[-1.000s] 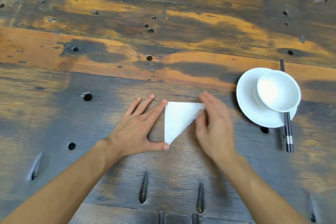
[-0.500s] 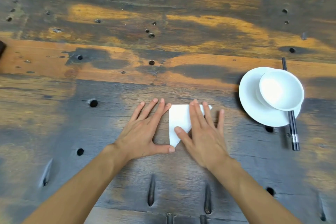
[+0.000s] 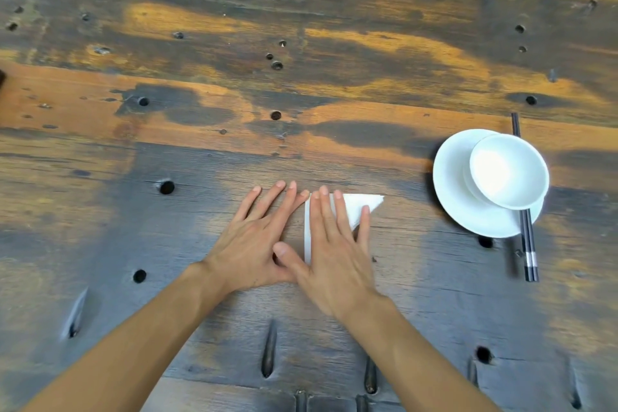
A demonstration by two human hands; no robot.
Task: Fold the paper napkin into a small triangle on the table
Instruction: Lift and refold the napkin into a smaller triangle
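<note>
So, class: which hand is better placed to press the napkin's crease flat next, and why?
Probably the right hand: it lies flat on the napkin, fingers spread across it. The left hand rests on the table beside its left edge.

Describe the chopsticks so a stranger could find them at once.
Start at the white plate on the right side of the wooden table, with a white bowl sitting on it. The chopsticks run under the plate's right edge. They are the only dark, thin sticks there, with pale bands near the close end.
</note>
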